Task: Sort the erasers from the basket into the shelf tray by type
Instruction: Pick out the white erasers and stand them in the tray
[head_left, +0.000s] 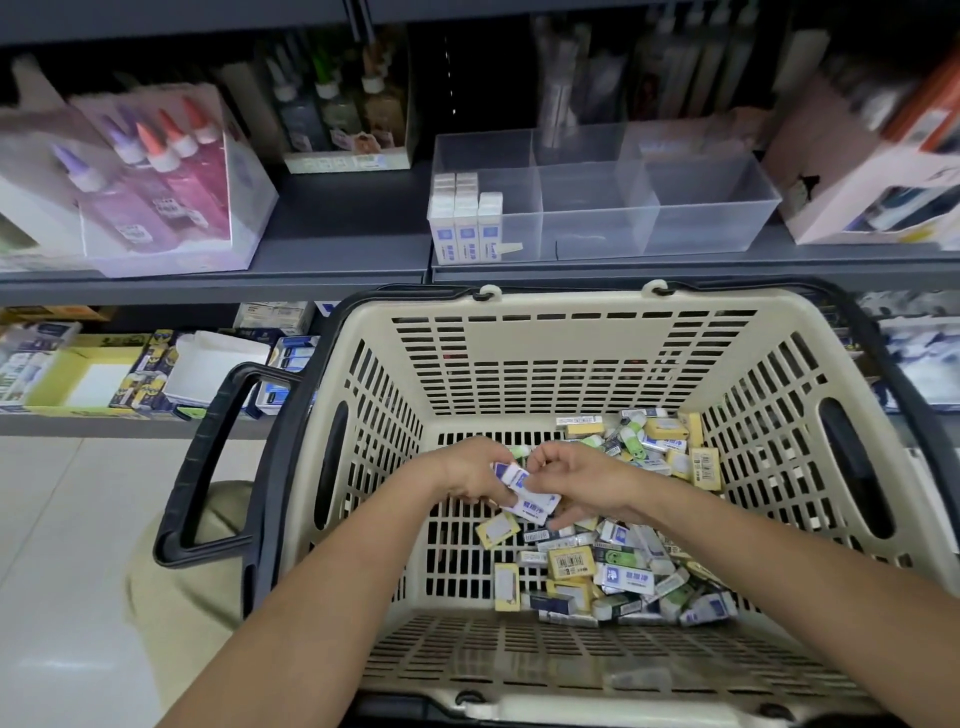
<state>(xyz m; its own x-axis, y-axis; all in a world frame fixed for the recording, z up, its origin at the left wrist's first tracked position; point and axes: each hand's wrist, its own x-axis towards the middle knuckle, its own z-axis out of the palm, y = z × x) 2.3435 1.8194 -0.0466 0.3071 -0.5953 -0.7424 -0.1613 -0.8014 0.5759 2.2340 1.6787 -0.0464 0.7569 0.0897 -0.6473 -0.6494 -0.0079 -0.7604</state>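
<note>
A beige slotted basket (571, 358) with black handles holds a heap of erasers (613, 566) in blue-white, yellow and green wrappers, piled at its right and far corner. Over the basket floor my left hand (467, 473) grips several blue-white erasers (524, 491) in a small stack. My right hand (576, 480) pinches the same stack from the right. On the shelf above stands a clear tray (711, 223) with three compartments. Blue-white erasers (465, 223) stand upright in its left compartment; the other two look empty.
Glue bottles in a clear box (156, 176) stand on the shelf at left. A pink-white carton (872, 176) sits right of the tray. The lower shelf at left holds yellow and white boxes (104, 374). One basket handle (208, 467) hangs out to the left.
</note>
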